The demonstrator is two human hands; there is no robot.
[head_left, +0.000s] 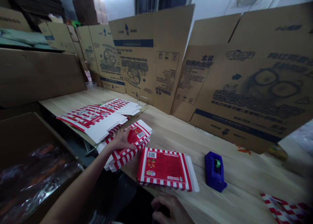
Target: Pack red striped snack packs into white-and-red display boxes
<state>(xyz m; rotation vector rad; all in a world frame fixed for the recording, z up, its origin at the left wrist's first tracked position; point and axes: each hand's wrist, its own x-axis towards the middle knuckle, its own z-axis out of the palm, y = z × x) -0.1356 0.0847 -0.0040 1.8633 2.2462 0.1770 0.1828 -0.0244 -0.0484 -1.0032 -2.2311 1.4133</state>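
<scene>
Your left hand (121,140) lies palm down on a loose stack of flattened red-and-white striped cartons (137,136), its fingers spread across the top one and pinching nothing. Your forearm (78,181) reaches in from the lower left. The stack sits on the front edge of the wooden desk (176,136), with some flaps overhanging it.

Just to the right, touching or almost touching the stack, a flat red carton (164,168) lies with its barcode panel facing up. Your right hand (168,209) sits just below that carton at the bottom of the view, its fingers curled. The frame cuts it off, so you can't tell whether it holds anything.

Farther along the desk, a blue tape dispenser (215,171) with a green core stands well to the right of the red carton. More striped carton blanks (281,209) lie at the lower right corner. Behind your left hand, two more flat blanks with white flaps (95,118) overlap at the desk's far end.

Large flattened cardboard shipping boxes (244,80) stand on edge along the back of the desk. To your left, an open cardboard box (31,136) holds shiny plastic packaging (31,181).
</scene>
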